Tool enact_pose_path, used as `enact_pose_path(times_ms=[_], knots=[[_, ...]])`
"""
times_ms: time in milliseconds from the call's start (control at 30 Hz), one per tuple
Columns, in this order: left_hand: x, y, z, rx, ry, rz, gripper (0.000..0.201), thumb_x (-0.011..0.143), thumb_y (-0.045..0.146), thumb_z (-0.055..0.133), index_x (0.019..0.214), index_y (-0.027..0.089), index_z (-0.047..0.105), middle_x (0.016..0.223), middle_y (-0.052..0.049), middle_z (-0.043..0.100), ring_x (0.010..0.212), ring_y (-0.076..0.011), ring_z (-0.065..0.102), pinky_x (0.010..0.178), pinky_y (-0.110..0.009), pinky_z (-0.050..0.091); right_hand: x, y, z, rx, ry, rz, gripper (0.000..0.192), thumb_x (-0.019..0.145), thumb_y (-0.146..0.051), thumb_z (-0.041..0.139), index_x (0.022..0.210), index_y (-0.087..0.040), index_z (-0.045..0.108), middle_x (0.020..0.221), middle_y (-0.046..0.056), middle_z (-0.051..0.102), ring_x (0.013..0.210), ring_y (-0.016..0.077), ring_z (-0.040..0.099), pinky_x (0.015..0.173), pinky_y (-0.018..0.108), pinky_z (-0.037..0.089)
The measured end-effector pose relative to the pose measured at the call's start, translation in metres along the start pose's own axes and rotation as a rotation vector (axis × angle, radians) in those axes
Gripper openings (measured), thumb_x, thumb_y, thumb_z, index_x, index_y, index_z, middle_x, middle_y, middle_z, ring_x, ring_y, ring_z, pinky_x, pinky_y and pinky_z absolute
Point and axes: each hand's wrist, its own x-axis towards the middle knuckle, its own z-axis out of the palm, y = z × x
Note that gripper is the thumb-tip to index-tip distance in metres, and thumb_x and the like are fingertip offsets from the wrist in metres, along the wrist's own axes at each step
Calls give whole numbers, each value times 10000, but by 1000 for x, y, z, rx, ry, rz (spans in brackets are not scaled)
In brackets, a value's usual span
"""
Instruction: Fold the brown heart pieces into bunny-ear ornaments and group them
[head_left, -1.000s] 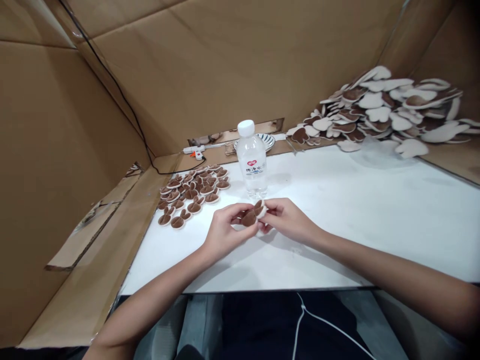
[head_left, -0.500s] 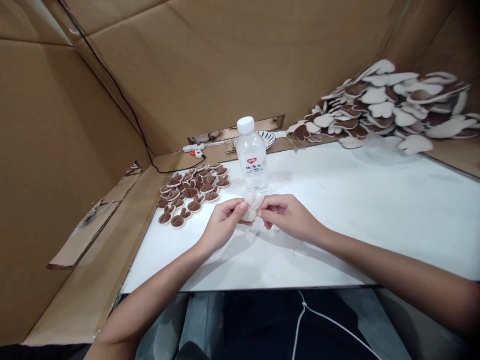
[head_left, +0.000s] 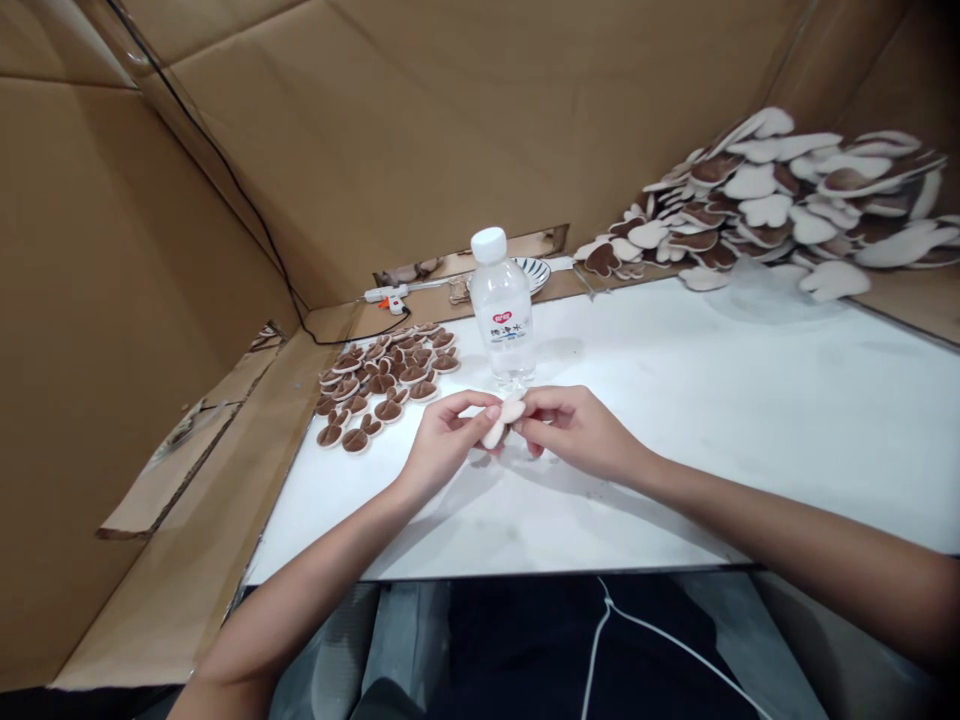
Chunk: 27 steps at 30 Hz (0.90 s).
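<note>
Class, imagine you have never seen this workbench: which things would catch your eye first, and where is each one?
At the centre, the left hand and right hand pinch one small pale piece together above the white tabletop. Just behind them stands a capped water bottle. A big heap of brown and cream pieces fills the far right corner, and a smaller cluster lies to the left.

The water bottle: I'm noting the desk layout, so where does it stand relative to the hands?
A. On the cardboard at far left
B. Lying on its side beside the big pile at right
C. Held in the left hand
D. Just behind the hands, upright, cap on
D: the water bottle stands upright and capped on the white table, just beyond the left hand and right hand, which pinch a small pale piece.
</note>
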Motion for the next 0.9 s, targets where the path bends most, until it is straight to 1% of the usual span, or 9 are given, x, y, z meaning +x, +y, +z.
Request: enact_pose_path(times_ms=[67, 167, 233, 367, 433, 533, 667, 767, 900], knots=[[0, 3, 1, 52, 1, 16, 288, 795, 381, 656, 864, 101, 659, 866, -64, 651, 646, -105, 605, 614, -240, 548, 0, 1, 0, -9, 7, -8, 134, 763, -113, 530, 672, -150, 620, 705, 6, 610, 587, 100, 533, 559, 229, 423], [-1, 6, 2, 73, -35, 9, 299, 734, 350, 722, 900, 106, 678, 974, -87, 657, 746, -139, 635, 694, -261, 550, -1, 1, 0, -17, 18, -22, 130, 782, -154, 545, 678, -155, 623, 742, 20, 621, 628, 113, 545, 579, 237, 431], [-2, 6, 1, 60, -55, -10, 323, 718, 347, 739, 933, 111, 683, 972, -90, 671, 770, -155, 650, 727, -271, 550, -1, 1, 0, -32, 30, -23, 124, 783, -176, 556, 686, -157, 632, 764, 28, 625, 656, 123, 552, 582, 240, 434], [-1, 4, 0, 8, -68, -26, 336, 797, 410, 654, 947, 111, 681, 947, -88, 690, 805, -175, 672, 792, -316, 564, -1, 2, 0, -73, 57, -16, 112, 772, -179, 557, 707, -160, 646, 758, 27, 621, 675, 134, 560, 581, 242, 438], [-2, 4, 0, -13, -65, -24, 336, 810, 412, 640, 950, 109, 671, 963, -89, 687, 795, -177, 678, 792, -328, 572, -1, 2, -1, -99, 64, -19, 116, 769, -172, 549, 705, -160, 644, 745, 24, 616, 678, 136, 559, 581, 243, 437], [-2, 4, 1, -44, -57, -32, 310, 812, 391, 644, 921, 102, 658, 977, -91, 677, 764, -175, 684, 748, -324, 584, -1, 1, -1, -146, 85, -30, 123, 766, -168, 536, 696, -161, 637, 733, 20, 612, 679, 137, 553, 574, 242, 430], [-2, 4, 2, -85, -64, -64, 323, 804, 388, 654, 936, 93, 647, 874, -79, 687, 692, -164, 682, 712, -318, 588, -2, -2, 0, -259, 134, -53, 121, 741, -151, 535, 650, -166, 612, 703, 10, 607, 659, 131, 547, 571, 243, 415], [-2, 3, 0, -103, -81, -80, 348, 808, 397, 649, 982, 96, 643, 834, -76, 687, 681, -161, 680, 699, -298, 581, -3, -2, 0, -373, 180, -122, 118, 717, -130, 540, 613, -169, 579, 650, 2, 578, 620, 124, 522, 567, 248, 401], [-2, 2, -1, -144, -130, -84, 306, 836, 391, 619, 949, 109, 655, 814, -71, 686, 700, -156, 682, 675, -248, 563, -4, 2, 0, -483, 211, -233, 121, 726, -135, 538, 611, -171, 551, 634, 3, 546, 591, 119, 486, 571, 263, 389]])
